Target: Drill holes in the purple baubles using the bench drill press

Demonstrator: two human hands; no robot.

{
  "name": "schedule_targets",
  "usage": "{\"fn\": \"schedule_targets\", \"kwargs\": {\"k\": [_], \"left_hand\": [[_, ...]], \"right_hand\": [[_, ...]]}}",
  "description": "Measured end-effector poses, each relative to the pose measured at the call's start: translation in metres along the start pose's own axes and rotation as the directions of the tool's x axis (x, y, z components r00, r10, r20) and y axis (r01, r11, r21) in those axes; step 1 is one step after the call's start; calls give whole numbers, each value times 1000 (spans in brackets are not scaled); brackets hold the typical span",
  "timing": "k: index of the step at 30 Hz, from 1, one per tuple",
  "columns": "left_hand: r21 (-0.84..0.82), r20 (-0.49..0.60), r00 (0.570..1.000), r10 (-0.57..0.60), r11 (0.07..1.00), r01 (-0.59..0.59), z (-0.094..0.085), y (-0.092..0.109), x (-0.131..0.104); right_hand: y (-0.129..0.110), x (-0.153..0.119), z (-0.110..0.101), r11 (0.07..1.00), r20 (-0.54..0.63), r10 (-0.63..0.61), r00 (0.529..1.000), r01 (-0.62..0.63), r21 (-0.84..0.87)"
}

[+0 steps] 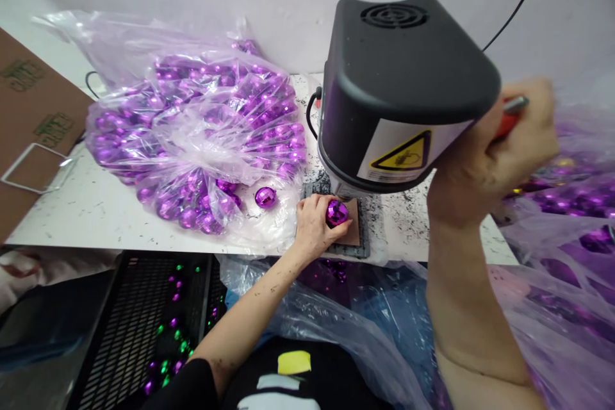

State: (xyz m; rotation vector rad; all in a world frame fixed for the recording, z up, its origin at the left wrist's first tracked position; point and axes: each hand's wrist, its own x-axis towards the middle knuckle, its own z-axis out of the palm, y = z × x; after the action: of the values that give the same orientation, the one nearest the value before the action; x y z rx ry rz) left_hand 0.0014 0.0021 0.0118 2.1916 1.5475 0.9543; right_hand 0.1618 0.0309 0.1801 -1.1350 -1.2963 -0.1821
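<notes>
My left hand (314, 224) has its fingers curled round a shiny purple mirrored ball (337, 212). It keeps the ball over a brown block (353, 230) on a dark mat, right beneath the head of a black bench machine (408, 70) with a vent on top and a yellow warning label. Up at the machine's right side, my right hand (504, 147) is closed round a red handle (505, 123) with a metal tip. Another loose purple ball (265, 197) lies on clear plastic, left of my left hand.
A clear bag (202, 141) full of purple balls covers the table's left part. Further left stands a cardboard box (33, 109). More bagged purple balls (576, 198) lie at the right. Below the edge, a black crate (129, 307) holds small green and purple balls. Dark flecks dot the white tabletop (403, 224).
</notes>
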Motion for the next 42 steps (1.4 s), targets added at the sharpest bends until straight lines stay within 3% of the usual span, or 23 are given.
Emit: {"fn": "schedule_targets", "kwargs": {"k": [4,7,9,12,26,31,36,42], "left_hand": [[-5,-4,1000,0,1000,0,3,-2,0],[2,0,1000,4,1000,-4,4,-4,-1],[7,-3,1000,8,1000,-8,5,-5,-2],[10,3,1000,6,1000,-6,5,-5,-2],[24,14,1000,-19,1000,19,2,-1,-1],[17,17,1000,-20,1000,20,2,0,-1],[7,2,1000,-11,1000,11,4,-1,-1],[-14,4,1000,-11,1000,11,6,-2,-2]], "right_hand": [[3,-30,-7,988,-194,-155,969,152,-31],[15,-53,-13,951,-225,-293,929,308,32],[23,-66,-17,939,-186,-326,927,341,54],[26,-79,-19,957,-121,-277,953,285,56],[8,-104,-9,980,-173,-23,985,57,192],[9,-104,-7,971,-169,-10,985,50,232],[24,-116,-1,963,-166,-33,986,75,258],[34,-122,-11,981,-60,-29,998,40,190]]}}
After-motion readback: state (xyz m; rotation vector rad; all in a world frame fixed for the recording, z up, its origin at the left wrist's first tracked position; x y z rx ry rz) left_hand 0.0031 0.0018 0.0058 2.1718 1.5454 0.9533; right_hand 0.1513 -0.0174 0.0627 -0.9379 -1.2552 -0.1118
